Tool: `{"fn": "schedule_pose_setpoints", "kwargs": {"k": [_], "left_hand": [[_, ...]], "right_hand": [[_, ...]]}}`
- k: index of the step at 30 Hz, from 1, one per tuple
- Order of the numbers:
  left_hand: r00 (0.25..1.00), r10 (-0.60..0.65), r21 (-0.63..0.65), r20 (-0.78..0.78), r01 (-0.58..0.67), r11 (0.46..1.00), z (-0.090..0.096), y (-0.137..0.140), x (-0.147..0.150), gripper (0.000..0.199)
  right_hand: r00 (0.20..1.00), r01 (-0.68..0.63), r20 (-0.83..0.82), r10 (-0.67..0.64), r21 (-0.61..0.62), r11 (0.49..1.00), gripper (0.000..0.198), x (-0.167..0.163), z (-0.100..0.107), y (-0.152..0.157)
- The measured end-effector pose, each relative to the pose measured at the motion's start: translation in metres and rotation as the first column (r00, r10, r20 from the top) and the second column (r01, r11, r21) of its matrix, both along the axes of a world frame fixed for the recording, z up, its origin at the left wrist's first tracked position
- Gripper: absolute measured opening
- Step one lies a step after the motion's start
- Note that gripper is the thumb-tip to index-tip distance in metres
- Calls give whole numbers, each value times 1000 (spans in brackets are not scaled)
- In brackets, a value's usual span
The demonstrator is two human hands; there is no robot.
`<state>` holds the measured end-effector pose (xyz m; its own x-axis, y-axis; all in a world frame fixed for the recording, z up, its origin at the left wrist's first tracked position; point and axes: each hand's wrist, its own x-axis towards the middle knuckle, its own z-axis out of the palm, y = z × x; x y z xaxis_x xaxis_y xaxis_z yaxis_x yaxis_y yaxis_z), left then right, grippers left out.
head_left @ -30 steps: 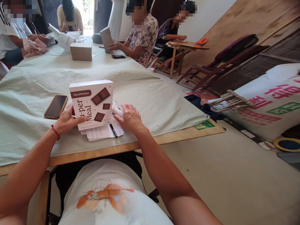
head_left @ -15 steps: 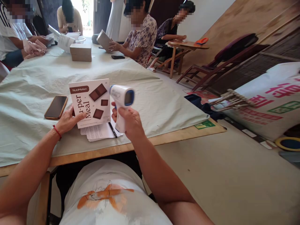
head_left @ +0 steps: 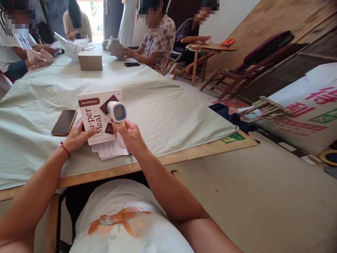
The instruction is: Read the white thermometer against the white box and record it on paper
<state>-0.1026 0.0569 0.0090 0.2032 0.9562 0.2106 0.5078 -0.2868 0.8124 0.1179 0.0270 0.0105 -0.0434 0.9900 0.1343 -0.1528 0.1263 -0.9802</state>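
Note:
My left hand [head_left: 79, 135] grips the lower left edge of a white and brown box [head_left: 91, 114] marked "NutriMotion", held upright over the table. In my right hand [head_left: 129, 135] is a white and blue infrared thermometer [head_left: 119, 111], its small screen facing me. The thermometer stands in front of the box and hides part of its right side; whether the two touch I cannot tell. Printed sheets of paper [head_left: 109, 151] lie beneath the box. A smartphone [head_left: 64, 122] rests on the cloth to the left of my left hand.
A pale cloth [head_left: 158, 105] covers the table. A brown carton [head_left: 90, 61] and a black phone [head_left: 132, 64] lie farther back. Several people sit around; one in a flowered shirt [head_left: 164, 38] holds a grey-brown box [head_left: 114, 48]. To the right are a folding chair [head_left: 247, 70] and a big white sack [head_left: 310, 102].
My right hand has brought the thermometer leftward and slightly down, from beside the box to in front of it. The box has stayed nearly still in my left hand.

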Motion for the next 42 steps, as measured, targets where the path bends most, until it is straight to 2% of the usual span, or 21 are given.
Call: {"fn": "schedule_pose_setpoints", "kwargs": {"k": [8, 26, 33, 37, 39, 42], "left_hand": [[1000, -10, -16, 20, 10, 1000, 2, -1, -1, 64], [998, -26, -12, 52, 26, 1000, 1, -2, -1, 62], [1000, 0, -15, 8, 0, 1000, -1, -1, -3, 67], [999, -22, -7, 49, 23, 1000, 0, -1, -1, 63], [999, -18, 4, 51, 18, 1000, 1, -1, -1, 61], [1000, 18, 23, -1, -18, 1000, 0, 0, -3, 62]], "right_hand": [[999, -1, 41, 0, 20, 1000, 41, 0, -9, 3], [997, -32, 64, 31, 15, 999, 39, -2, -13, 0], [993, -85, -82, 84, -16, 996, 43, -3, -1, -5], [979, -155, -139, 150, -27, 988, 47, 3, 7, -12], [981, -146, -134, 142, -20, 989, 47, 9, 6, -16], [990, -63, -128, 59, -30, 998, 45, 24, 0, -23]]}}
